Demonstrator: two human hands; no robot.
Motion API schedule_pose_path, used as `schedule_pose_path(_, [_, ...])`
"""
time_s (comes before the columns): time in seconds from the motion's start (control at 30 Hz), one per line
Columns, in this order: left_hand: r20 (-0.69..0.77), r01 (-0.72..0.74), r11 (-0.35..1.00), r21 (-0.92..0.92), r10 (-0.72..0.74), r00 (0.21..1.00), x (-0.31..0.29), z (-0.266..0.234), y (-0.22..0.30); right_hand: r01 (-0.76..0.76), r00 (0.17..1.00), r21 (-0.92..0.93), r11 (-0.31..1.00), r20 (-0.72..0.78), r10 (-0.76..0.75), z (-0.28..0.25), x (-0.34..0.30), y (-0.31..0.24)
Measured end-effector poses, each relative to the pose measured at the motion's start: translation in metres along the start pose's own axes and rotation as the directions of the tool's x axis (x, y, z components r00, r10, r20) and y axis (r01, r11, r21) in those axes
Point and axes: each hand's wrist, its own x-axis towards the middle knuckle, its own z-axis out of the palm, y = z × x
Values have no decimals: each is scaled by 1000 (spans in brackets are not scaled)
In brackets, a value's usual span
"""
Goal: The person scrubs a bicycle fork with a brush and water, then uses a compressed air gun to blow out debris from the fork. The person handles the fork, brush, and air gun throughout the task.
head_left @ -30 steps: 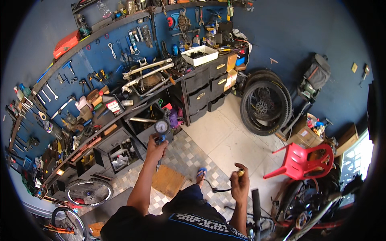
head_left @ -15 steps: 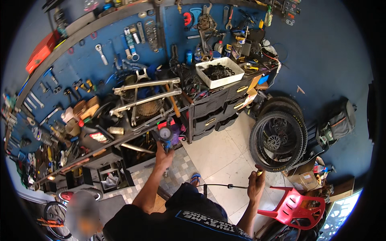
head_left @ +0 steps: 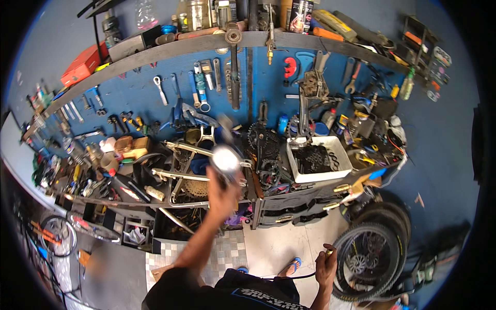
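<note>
My left hand (head_left: 223, 195) is raised over the workbench, wrapped round a tire inflator with a round dial gauge (head_left: 226, 159). Motion blurs the gauge, and its face is washed out by glare. Behind this hand lies a pale metal bicycle frame part (head_left: 181, 175) on the bench. Lower right, my right hand (head_left: 325, 264) is closed on the end of a black air hose (head_left: 304, 277), whose brass-coloured fitting (head_left: 329, 252) shows at the fingers. The hose runs left across my body; whether it joins the inflator is hidden.
A white plastic basket (head_left: 325, 179) with black chain-like parts stands on the bench's right side. Bicycle wheels (head_left: 398, 253) lean at the lower right, close to my right hand. Tools hang on the blue board (head_left: 139, 98); open drawers (head_left: 111, 219) jut out at left.
My left hand has lifted the inflator up in front of the bench. My view has tilted up, showing the upper shelf; the red chair has left view. My right hand still grips the hose end.
</note>
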Motion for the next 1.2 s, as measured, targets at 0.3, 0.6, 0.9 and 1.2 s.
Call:
schedule_pose_path(0.3, [-328, -222, 588, 778, 680, 656, 284, -101, 123, 106, 951, 70, 992, 285, -121, -80, 166, 30])
schedule_pose_path(0.6, [-457, 27, 592, 805, 591, 665, 298, -104, 104, 101, 943, 137, 985, 303, -139, -75, 263, 27])
schedule_pose_path(0.9, [-221, 238, 112, 965, 839, 497, 275, -144, 101, 192, 829, 190, 963, 493, -263, -19, 310, -2])
schedule_pose_path(1.2, [-59, -146, 244, 959, 673, 737, 278, 180, 145, 257, 593, 154, 954, 754, -281, -12, 372, -21])
